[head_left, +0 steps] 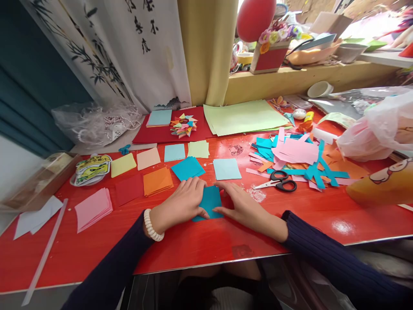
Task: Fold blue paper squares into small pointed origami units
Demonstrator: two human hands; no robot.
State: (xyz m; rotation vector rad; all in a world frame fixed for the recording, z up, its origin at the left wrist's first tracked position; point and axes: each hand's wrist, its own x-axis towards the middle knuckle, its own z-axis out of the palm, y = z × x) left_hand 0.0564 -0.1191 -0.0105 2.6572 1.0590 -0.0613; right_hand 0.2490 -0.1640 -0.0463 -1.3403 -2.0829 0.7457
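A blue paper square [210, 202] lies on the red table [206, 245] near its front edge. My left hand [180, 201] rests over the left side of the square, thumb and fingers on its edges. On the right side, my right hand [241, 206] touches the square with its fingertips, the thumb apart from the index finger. Just behind lie a stack of blue squares [187, 168] and a light blue square stack [227, 169]. Orange squares [158, 181] sit to the left of them. Whether the square between my hands is one sheet or several cannot be told.
Black-handled scissors [280, 181] and a heap of paper scraps [295, 153] lie right. Pink squares [94, 209] and a clear strip [47, 254] are left. Green sheets [243, 117] lie behind; an orange cylinder [383, 185] and plastic bag [380, 125] stand far right.
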